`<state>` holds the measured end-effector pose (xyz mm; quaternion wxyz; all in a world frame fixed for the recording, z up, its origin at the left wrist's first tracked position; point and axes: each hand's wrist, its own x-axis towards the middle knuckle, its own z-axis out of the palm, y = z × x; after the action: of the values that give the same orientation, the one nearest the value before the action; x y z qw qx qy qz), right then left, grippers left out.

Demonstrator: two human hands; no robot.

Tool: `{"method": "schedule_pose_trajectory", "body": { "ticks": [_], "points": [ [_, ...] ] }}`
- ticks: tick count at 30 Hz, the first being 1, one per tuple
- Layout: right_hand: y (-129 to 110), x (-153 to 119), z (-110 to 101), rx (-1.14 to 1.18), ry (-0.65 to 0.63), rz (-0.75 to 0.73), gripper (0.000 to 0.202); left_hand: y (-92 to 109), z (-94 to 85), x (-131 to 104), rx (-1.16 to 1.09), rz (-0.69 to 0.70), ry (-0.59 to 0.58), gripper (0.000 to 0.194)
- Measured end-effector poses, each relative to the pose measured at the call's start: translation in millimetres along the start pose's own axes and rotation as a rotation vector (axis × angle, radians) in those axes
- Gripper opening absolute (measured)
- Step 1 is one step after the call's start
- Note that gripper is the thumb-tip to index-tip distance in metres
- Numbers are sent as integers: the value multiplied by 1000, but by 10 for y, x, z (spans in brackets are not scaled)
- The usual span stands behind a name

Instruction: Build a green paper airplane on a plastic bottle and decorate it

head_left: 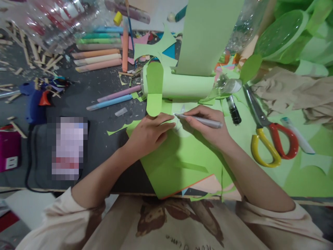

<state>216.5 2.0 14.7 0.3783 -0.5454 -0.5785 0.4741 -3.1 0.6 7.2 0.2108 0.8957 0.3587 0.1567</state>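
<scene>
My right hand [208, 125] holds a grey pen [208, 121], its tip on a small pale green paper piece [183, 128] with faint drawn lines. My left hand [151, 133] lies palm down with its fingers spread, fingertips at the left edge of that piece. Under both hands are larger green sheets [166, 166]. Just beyond them lies a bottle wrapped in pale green paper [187, 85], its clear neck pointing right. A rounded green strip [155, 86] crosses its left end, and a wide green sheet [208, 38] extends from behind it.
Red-and-yellow-handled scissors [265, 128] and a black-capped marker [235, 110] lie at the right. On the left are a blurred-out phone [69, 149], a blue glue gun [36, 104] and wooden sticks. Several coloured pens [99, 59] lie at the upper left, near plastic bottles [57, 21].
</scene>
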Motion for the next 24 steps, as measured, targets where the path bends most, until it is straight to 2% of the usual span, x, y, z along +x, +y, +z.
{"method": "schedule_pose_trajectory", "body": {
  "ticks": [13,17,20,24],
  "points": [
    [-4,4,-13,-3,-11,3,9,-4,-11,9,9,2,-4,36],
    [-8,5,-20,3,21,2,8,-5,-6,2,11,7,1,36],
    [-9,10,-28,7,-11,17,11,-5,1,1,11,21,22,35],
    [-11,16,-33,17,23,9,9,-9,2,6,9,29,35,36]
  ]
}}
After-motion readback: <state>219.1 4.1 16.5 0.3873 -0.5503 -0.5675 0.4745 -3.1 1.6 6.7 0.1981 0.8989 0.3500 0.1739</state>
